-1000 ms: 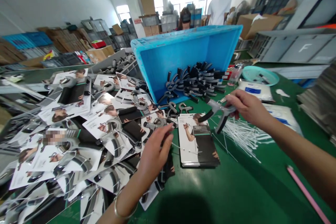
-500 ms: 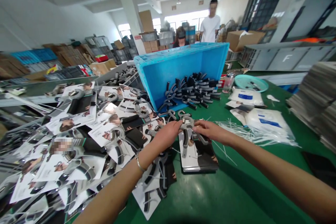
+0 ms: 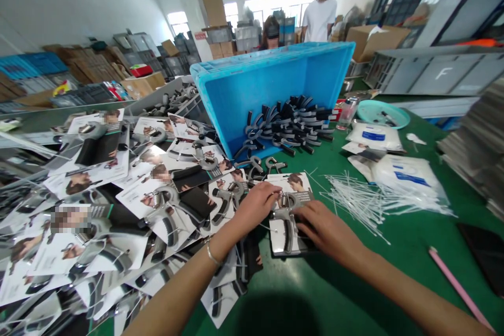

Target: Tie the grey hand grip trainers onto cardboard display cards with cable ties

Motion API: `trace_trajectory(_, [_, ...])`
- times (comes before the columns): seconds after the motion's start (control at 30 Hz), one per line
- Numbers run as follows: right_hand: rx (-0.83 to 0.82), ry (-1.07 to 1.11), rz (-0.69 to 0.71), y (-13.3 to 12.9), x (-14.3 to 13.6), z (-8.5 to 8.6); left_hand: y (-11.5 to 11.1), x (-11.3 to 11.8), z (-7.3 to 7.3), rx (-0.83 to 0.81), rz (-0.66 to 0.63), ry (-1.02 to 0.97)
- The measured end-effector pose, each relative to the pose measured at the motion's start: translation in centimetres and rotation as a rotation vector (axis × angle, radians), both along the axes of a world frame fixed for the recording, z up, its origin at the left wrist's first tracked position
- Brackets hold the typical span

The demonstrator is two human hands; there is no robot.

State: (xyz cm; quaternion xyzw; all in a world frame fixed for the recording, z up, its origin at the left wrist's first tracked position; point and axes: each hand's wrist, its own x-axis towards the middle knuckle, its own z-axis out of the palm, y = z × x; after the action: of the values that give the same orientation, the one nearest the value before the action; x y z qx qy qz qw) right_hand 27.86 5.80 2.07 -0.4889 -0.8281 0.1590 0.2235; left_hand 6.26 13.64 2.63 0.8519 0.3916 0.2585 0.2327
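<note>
A grey-and-black hand grip strengthener with a coiled spring lies on a stack of printed cards in front of me. My left hand is closed, its thumb and fingers pinching the strengthener near its spring end. From the other side my right hand curls over the right handle, hiding most of it. A white zip tie pokes out left of the strengthener. Left of my hands, carded strengtheners are heaped up. Two loose strengtheners lie just beyond the stack.
A tipped blue crate holds black-and-grey strengtheners. On the right are loose zip ties, white bags, a turquoise plate, a pink pen-like stick and a dark phone-like slab. Two people are beyond the crate.
The strengthener has gone from held above the stack to lying against the top card. Both hands moved slightly down with it. The camera view has tilted down, bringing the pink stick into sight.
</note>
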Motion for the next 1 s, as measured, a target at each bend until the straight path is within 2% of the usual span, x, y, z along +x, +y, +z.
trace_trajectory(0.07, [-0.006, 0.006, 0.018, 0.3, -0.7, -0.3, 0.8, 0.9, -0.4, -0.019, 0.024, -0.058])
trace_trajectory(0.13, [-0.020, 0.023, 0.019, 0.6, -1.1, -0.5, 1.0, 1.7, -0.8, -0.042, -0.008, -0.079])
trace_trajectory(0.33, [-0.071, 0.099, 0.088, 0.3, -0.3, -0.4, -0.8, 2.3, -0.9, -0.114, -0.016, -0.151])
trace_trajectory(0.43, [-0.051, 0.141, 0.028, 0.5, -0.7, -1.1, -1.6, 2.4, -1.1, -0.088, 0.004, -0.163])
trace_trajectory(0.57, [-0.051, 0.300, -0.076, 1.6, -1.3, -2.4, -2.3, 2.8, -2.2, -0.049, 0.052, -0.195])
trace_trajectory(0.77, [-0.008, 0.457, -0.184, 2.2, -1.1, -2.5, -3.1, 2.9, -3.8, -0.045, 0.126, -0.295])
trace_trajectory(1.0, [-0.130, 0.563, -0.297, 2.3, -0.8, -3.2, -3.4, 3.0, -4.5, -0.072, 0.151, -0.385])
